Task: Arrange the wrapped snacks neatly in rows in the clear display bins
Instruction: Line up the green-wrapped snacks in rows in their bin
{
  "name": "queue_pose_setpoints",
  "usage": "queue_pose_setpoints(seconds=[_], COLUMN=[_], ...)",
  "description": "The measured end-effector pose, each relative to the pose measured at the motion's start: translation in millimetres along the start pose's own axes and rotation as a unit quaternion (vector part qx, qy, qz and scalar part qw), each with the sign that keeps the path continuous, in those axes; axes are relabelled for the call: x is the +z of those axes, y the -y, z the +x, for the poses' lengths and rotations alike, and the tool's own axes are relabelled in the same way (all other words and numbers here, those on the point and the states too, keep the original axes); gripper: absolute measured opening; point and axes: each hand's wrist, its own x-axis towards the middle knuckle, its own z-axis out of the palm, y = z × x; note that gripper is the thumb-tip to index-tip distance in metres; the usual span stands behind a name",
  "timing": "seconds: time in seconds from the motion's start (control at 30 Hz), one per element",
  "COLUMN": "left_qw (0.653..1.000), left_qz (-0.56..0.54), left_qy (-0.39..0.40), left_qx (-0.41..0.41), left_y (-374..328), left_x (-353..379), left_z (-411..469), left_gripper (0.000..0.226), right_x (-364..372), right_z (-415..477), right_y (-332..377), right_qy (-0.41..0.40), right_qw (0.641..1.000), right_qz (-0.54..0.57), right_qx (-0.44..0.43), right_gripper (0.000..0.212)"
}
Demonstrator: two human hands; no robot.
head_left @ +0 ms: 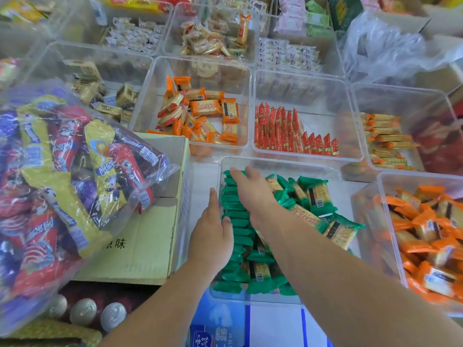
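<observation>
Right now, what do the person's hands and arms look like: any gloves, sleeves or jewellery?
Both are bare. The left hand and right hand wear no gloves, and no ring shows. The left forearm and right forearm are uncovered as far as the frame edge: no sleeve, watch or wristband is in view.

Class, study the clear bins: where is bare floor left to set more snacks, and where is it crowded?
Bare floor: red-snack bin, behind and right of its red rows; middle orange bin, far-left corner. Crowded: green-snack bin, by the left hand and under the right hand; heaped orange bin at near right.
</observation>
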Motion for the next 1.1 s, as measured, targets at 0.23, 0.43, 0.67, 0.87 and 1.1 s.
queue_pose_setpoints(seconds=[0.23,0.43,0.67,0.87,1.1], left_qw=[0.98,0.983,0.986,0.99,0.989], left_qz=[-0.185,-0.177,-0.167,-0.142,-0.15], left_qy=[0.022,0.019,0.012,0.019,0.013], left_qx=[-0.071,-0.041,-0.006,0.002,0.005], left_y=[19.4,25.2,22.9,24.7,27.0], left_x=[0.8,2.0,-6.4,-7.8,-3.5], left_z=[-53.1,-82.3,-82.3,-81.4,-80.9], left_gripper=[0.051,0.037,0.063,0.057,0.055], right_x=[-38.4,-21.5,10.2,15.3,8.0], right_z=[-89.2,-78.7,-49.9,-34.8,-27.5], right_y=[-67.6,-98.1,-90.1,-86.2,-89.2], right_qy=[-0.006,0.032,0.033,0.024,0.066], right_qw=[1.0,0.994,0.975,0.975,0.966], right_qz=[-0.023,0.006,0.114,0.094,0.153], right_qx=[-0.014,0.108,0.19,0.201,0.198], right_gripper=[0.015,0.027,0.052,0.035,0.034])
